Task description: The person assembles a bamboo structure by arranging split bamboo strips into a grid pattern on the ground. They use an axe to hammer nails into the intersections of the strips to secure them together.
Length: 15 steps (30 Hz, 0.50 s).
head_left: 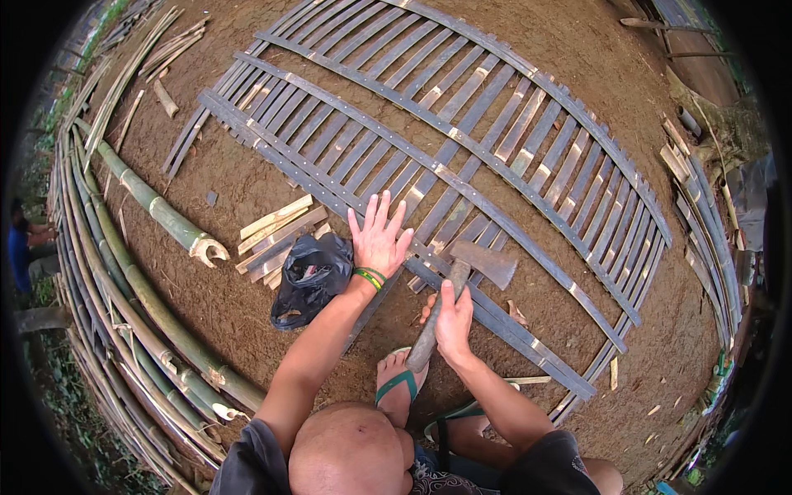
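My left hand [381, 241] lies with fingers spread over the dark slats of a bamboo lattice panel [495, 196], near its closest rail. In my right hand [453, 318] is a hatchet, gripped by its wooden handle [426, 338]. The broad rusty hatchet head [487, 262] is over the near rails, its blade edge turned to the right. Whether the head touches the slats I cannot tell. Just left of my left wrist sits a black plastic bag [312, 279], its top partly gathered, with contents mostly hidden.
Short split bamboo pieces [276, 235] lie behind the bag. A cut green bamboo pole [157, 200] rests on the brown dirt, and a long pile of poles [136, 330] curves along the left. More split strips [705, 239] lie at right. My sandaled foot [398, 379] is below the hatchet handle.
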Each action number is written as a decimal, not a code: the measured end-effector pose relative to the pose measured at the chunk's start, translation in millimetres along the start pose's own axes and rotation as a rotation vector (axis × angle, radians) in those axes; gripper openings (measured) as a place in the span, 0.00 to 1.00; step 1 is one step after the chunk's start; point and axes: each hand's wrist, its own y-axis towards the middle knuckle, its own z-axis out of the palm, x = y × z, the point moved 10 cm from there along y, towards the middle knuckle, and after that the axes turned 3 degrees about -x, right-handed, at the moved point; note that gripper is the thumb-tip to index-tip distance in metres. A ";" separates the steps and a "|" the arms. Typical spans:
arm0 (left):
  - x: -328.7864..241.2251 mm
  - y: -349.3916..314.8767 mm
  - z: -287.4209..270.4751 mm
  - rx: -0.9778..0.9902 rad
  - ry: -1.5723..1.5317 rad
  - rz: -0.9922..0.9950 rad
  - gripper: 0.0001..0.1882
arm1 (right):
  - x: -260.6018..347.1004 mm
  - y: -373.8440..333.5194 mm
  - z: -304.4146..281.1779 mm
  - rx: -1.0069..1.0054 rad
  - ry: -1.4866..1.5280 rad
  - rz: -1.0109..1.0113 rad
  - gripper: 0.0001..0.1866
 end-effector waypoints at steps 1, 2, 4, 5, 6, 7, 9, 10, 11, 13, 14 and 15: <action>-1.1 1.1 0.6 -0.004 0.001 0.001 0.34 | 5.5 -1.7 -5.6 -0.019 -0.033 -0.024 0.13; -1.7 1.1 0.5 -0.009 0.001 0.002 0.34 | 4.9 -7.0 -6.2 -0.026 -0.074 -0.049 0.12; 0.4 -0.6 -0.5 -0.003 -0.012 -0.001 0.34 | 2.4 -18.8 -4.4 -0.035 -0.153 -0.104 0.12; 2.0 -0.7 -1.3 -0.004 -0.016 -0.001 0.34 | 5.4 -18.3 -2.7 -0.012 -0.259 -0.129 0.12; 1.7 -0.8 -1.2 -0.001 -0.013 0.001 0.34 | 9.6 -16.4 -3.8 0.012 -0.364 -0.154 0.13; 1.6 0.0 -0.5 -0.001 -0.007 0.005 0.33 | 13.7 -13.1 -4.2 0.036 -0.467 -0.182 0.14; 0.4 -1.0 1.9 0.003 0.015 0.007 0.33 | 25.5 -10.5 -7.6 0.057 -0.610 -0.231 0.17; 1.5 -1.8 1.8 -0.002 0.017 0.006 0.33 | 50.9 -19.1 -2.4 0.074 -0.692 -0.319 0.15; -0.4 0.0 1.2 -0.011 0.015 0.009 0.33 | 63.9 -22.2 -5.1 0.073 -0.702 -0.450 0.16; -1.5 0.9 -0.4 -0.024 0.010 0.010 0.33 | 85.9 -34.6 -4.4 0.080 -0.782 -0.752 0.19; -0.8 0.4 -0.7 -0.024 0.007 0.006 0.33 | 95.3 -44.8 0.1 0.073 -0.852 -0.925 0.22; -0.3 -1.1 -1.2 -0.024 0.004 0.003 0.33 | 101.6 -56.9 5.9 0.063 -0.906 -1.086 0.23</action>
